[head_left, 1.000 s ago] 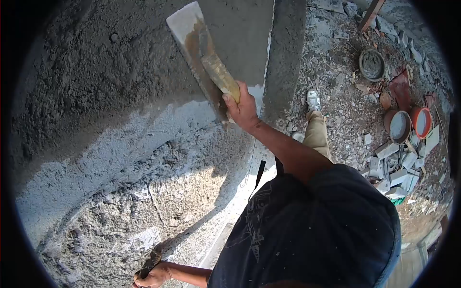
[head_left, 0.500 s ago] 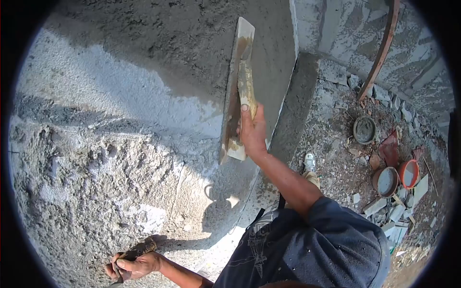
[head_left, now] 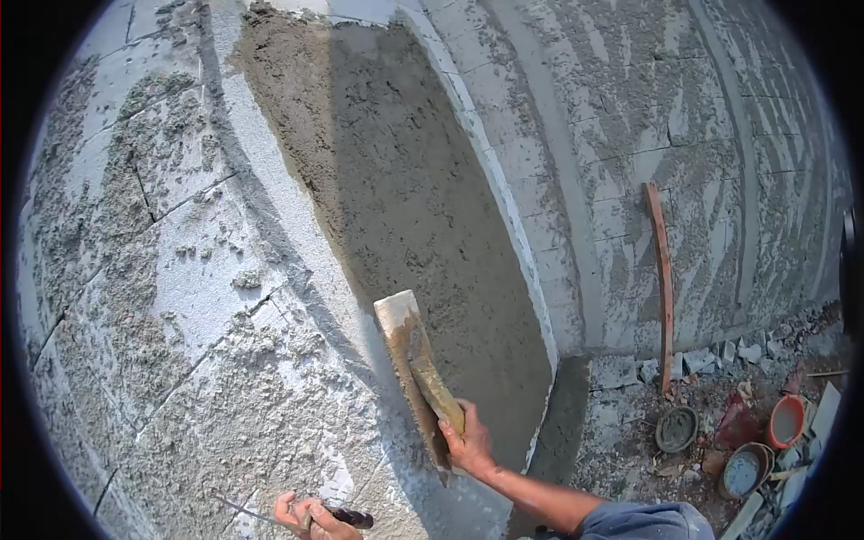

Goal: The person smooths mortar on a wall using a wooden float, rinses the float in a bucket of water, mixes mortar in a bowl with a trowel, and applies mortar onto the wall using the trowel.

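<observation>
My right hand (head_left: 468, 443) is closed around the handle of a long plastering float (head_left: 398, 326). The float is tilted, its pale upper end caked with mortar, and it lies against or just off the lower left edge of the wet mortar patch (head_left: 423, 198); I cannot tell whether it touches. Low in the view, my left hand (head_left: 310, 520) grips a trowel with a dark handle (head_left: 353, 518). The trowel's thin blade (head_left: 247, 511) points left, seen nearly edge-on, in front of rough, mortar-spattered wall (head_left: 270, 387).
A pale vertical strip (head_left: 504, 216) borders the patch on the right. Beyond it, a reddish wooden board (head_left: 662, 288) leans on the adjoining wall (head_left: 621, 135). On the rubble-strewn ground stand a dark tub (head_left: 677, 429), an orange bucket (head_left: 787, 421) and another bucket (head_left: 742, 474).
The view has tilted up, showing more wall and the whole patch. Both hands now sit lower in view, still holding float and trowel. The float now leans the opposite way.
</observation>
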`<control>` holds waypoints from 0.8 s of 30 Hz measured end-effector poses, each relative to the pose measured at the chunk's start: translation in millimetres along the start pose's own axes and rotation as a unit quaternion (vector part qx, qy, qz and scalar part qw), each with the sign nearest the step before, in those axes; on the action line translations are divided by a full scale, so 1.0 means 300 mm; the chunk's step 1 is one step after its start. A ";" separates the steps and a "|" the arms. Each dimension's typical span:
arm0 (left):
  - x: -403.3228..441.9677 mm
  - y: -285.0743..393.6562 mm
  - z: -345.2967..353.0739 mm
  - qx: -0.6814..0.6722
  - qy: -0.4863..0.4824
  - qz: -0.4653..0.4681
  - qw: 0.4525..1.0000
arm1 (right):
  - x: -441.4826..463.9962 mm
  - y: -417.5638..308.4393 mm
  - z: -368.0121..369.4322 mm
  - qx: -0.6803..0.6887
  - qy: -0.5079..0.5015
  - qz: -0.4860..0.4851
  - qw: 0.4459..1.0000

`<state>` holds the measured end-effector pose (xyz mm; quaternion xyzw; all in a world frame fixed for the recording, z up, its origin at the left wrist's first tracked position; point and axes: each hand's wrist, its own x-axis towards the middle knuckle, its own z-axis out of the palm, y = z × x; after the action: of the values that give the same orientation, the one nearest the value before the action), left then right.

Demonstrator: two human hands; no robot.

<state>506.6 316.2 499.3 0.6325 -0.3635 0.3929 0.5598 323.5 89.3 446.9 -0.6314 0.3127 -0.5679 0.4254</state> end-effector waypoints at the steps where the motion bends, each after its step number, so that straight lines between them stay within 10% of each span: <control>1: -0.052 0.051 0.031 -0.045 -0.045 -0.011 0.998 | -0.036 0.007 -0.046 -0.010 0.006 0.016 1.000; 7: -0.291 0.360 0.226 -0.290 -0.329 -0.136 0.888 | -0.206 0.037 -0.232 -0.125 -0.003 -0.023 0.992; 14: -0.359 0.646 0.425 -0.390 -0.332 -0.148 0.846 | -0.323 -0.094 -0.348 0.042 0.036 -0.073 0.996; 17: -0.370 0.728 0.435 -0.348 -0.310 0.004 0.885 | -0.348 -0.099 -0.395 0.110 0.044 -0.063 0.991; 24: -0.454 0.725 0.414 -0.332 -0.460 -0.186 0.802 | -0.399 -0.050 -0.497 0.019 0.038 -0.011 0.999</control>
<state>264.0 171.8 460.3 0.5701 -0.5617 -0.2008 0.5649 156.7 174.0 405.3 -0.6044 0.3106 -0.6022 0.4190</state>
